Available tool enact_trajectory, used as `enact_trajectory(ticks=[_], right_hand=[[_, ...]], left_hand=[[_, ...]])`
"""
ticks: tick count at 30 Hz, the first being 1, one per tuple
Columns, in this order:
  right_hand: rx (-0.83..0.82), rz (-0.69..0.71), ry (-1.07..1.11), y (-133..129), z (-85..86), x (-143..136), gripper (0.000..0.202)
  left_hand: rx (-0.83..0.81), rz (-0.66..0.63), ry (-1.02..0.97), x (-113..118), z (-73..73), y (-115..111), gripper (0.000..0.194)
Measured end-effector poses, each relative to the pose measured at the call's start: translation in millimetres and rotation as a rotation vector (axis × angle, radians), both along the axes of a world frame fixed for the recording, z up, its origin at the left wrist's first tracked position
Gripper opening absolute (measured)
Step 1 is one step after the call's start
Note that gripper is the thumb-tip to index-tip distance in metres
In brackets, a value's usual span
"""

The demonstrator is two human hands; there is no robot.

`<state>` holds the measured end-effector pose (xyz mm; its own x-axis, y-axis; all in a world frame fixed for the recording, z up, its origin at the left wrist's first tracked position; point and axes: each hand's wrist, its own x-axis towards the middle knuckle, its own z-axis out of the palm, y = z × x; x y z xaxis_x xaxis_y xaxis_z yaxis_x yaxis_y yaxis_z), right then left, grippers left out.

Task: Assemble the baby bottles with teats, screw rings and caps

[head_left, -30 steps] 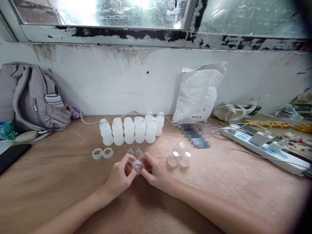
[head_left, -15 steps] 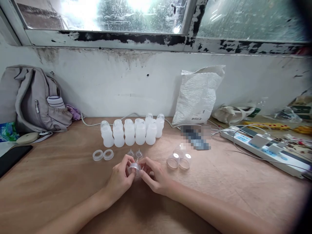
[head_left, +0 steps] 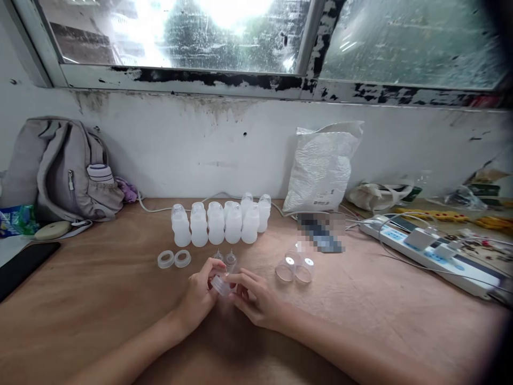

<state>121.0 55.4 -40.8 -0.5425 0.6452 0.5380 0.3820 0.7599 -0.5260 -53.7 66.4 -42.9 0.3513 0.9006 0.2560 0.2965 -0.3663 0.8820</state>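
Observation:
A translucent ring [head_left: 220, 285] is tilted between my hands near the middle of the table, with a clear nipple-like piece at its upper side. My left hand [head_left: 201, 286] grips the ring from the left, fingers closed. My right hand [head_left: 256, 297] has its fingers bent round the ring's right side, the index finger on the clear piece. Just beyond stand two clear nipples [head_left: 231, 259]. Two loose rings [head_left: 182, 259] lie to the left. Several frosted bottles [head_left: 216, 224] with clear tops stand behind. Clear caps [head_left: 303, 271] rest to the right.
A grey backpack [head_left: 76, 171] and a black flat object [head_left: 26, 267] are at the left. A white padded bag [head_left: 320, 168] leans on the wall. At the right lie a power strip [head_left: 433, 256] with cables and a blurred dark object [head_left: 320, 232].
The ring has tipped over to one side in my fingers, and my right index finger has moved onto its clear piece. The whole view has shifted slightly, with the table items lower in it.

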Motion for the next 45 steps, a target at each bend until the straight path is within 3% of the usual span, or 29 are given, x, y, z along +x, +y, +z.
enact_trajectory(ticks=[3,6,10,14,19,23,26,34,40,45], right_hand=[[0.106,-0.074,0.024,10,21.1,1,0.021],[0.222,-0.27,-0.025,39,61.5,1,0.013],[0.267,-0.57,-0.376,94,122.2,-8,0.017],[0.1,-0.608,-0.827,145,154.7,-22,0.019],[-0.109,-0.608,-1.01,185,156.5,-37,0.035],[-0.22,-0.623,-1.106,203,148.3,-45,0.049],[-0.26,-0.629,-1.148,209,142.3,-49,0.053],[-0.245,-0.602,-1.109,194,143.5,-50,0.041],[-0.2,-0.583,-0.987,184,147.9,-46,0.031],[-0.078,-0.605,-0.838,175,164.4,-35,0.031]], left_hand=[[-0.056,-0.034,-0.096,-1,2.2,0,0.017],[-0.093,-0.03,-0.154,-1,-1.8,2,0.019],[-0.198,-0.042,-0.253,0,-12.6,10,0.024],[-0.288,-0.037,-0.349,2,-19.2,16,0.03],[-0.379,-0.087,-0.487,1,-13.1,18,0.034],[-0.468,-0.175,-0.533,-1,-4.0,16,0.039],[-0.503,-0.168,-0.521,-2,-0.5,15,0.038],[-0.47,-0.181,-0.497,-4,-8.4,20,0.04],[-0.448,-0.195,-0.472,-5,-6.6,20,0.039],[-0.444,-0.183,-0.45,-6,-2.6,18,0.037]])
